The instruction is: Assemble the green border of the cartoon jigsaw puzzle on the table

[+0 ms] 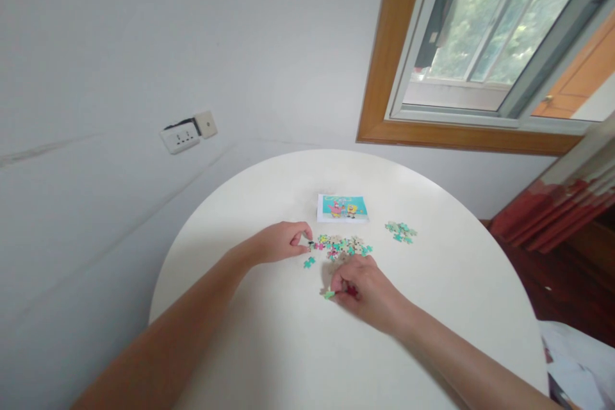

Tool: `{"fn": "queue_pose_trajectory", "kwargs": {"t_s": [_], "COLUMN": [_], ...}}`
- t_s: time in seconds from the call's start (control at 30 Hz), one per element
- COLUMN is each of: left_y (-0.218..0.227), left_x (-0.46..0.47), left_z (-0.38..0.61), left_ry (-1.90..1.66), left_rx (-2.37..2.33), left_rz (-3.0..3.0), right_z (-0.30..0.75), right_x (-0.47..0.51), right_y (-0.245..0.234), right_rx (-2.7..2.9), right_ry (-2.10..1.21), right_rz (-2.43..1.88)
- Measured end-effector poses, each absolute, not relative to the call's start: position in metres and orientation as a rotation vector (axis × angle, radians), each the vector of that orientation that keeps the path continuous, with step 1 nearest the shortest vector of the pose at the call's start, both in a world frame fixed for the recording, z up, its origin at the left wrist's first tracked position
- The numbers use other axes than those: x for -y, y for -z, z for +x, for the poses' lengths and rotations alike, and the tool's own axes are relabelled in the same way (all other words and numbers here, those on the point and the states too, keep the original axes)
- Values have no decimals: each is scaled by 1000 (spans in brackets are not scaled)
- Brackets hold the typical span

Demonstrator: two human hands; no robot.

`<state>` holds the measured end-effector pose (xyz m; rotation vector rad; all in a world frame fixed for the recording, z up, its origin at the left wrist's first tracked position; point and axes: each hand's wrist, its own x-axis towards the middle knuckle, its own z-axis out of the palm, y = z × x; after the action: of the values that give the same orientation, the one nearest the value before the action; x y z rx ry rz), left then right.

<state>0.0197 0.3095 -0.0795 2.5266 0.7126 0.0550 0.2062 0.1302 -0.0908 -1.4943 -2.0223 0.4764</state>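
My left hand [283, 242] is at the left end of a loose cluster of jigsaw puzzle pieces [343, 245]. Its thumb and index finger curve around a small dark puzzle piece [311, 245] at their tips. Nearer to me, my right hand [368, 288] is closed, with a light green puzzle piece [329, 294] at its pinched fingertips. Something red [352, 290] shows beneath its curled fingers, partly hidden. A single teal puzzle piece [309, 262] lies just below my left fingertips.
Behind the cluster stands a picture card or box [343, 208] with cartoon figures on teal. Another small group of teal pieces [401, 232] lies to the right. The round white table [269, 346] meets the wall, which has a socket [180, 137]. A window and red curtain are at right.
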Motion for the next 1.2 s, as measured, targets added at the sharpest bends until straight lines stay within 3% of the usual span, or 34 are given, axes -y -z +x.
{"fn": "queue_pose_trajectory", "kwargs": {"t_s": [0.13,0.47,0.6,0.93,1.2], "left_y": [81,79,79,78,81], "left_x": [-307,-305,-306,-304,-305], "left_z": [22,23,23,25,24], "left_ry": [-57,-61,-54,-58,-77], "left_rx": [-729,-712,-724,-718,-690], "left_rz": [2526,2520,2511,2506,2522], "right_z": [231,366,359,224,208], "right_x": [-140,-158,-160,-197,-209], "right_y": [85,107,101,71,75], "right_rx": [1885,1454,1510,2190,2222], "right_ry": [-366,81,293,-43,-181], "right_rz": [-1547,-2216,-2159,-1783,-1826]}}
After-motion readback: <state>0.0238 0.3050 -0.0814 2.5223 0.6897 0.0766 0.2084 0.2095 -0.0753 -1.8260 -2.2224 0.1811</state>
